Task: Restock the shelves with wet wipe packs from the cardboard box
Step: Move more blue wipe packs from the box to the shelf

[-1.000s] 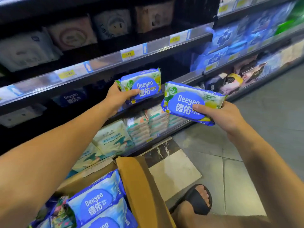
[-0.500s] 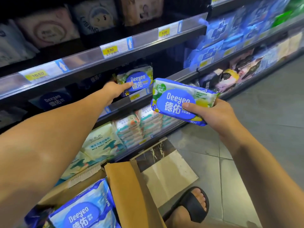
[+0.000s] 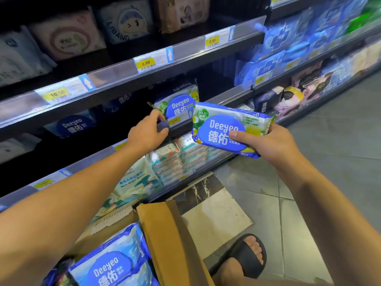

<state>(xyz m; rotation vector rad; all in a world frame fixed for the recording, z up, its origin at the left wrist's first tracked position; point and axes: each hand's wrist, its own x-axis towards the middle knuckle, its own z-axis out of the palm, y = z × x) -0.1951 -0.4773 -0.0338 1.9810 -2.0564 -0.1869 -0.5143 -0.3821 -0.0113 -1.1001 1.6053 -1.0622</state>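
On the middle shelf, one pack stands, the left hand at its corner, grip unclear. The right hand clasps a second pack; best set just right of it, label outward.

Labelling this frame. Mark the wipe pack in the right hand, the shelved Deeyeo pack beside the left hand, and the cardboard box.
held pack (image 3: 218,131): head view, blue oval label.
shelf pack (image 3: 179,105): head view, blue front label.
cardboard box (image 3: 165,240): head view, brown flap.
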